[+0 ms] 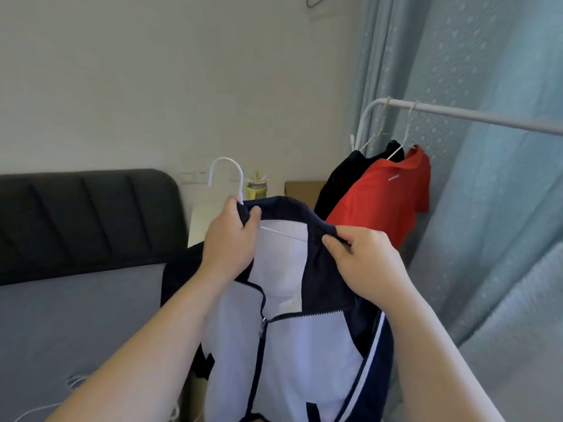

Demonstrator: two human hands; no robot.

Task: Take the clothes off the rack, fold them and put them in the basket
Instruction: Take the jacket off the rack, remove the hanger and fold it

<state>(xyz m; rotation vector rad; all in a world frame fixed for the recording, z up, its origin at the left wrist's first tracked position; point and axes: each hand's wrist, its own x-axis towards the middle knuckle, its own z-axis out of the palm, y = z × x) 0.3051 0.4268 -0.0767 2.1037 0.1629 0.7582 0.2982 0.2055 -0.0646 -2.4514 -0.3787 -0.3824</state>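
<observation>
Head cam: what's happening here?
A person holds a navy-and-white zip jacket in front of them, off the rack, with its white hanger inside. The left hand grips the collar at the hanger's neck; the right hand pinches the collar's other side. A red shirt and a black garment hang on the rack. No basket is in view.
</observation>
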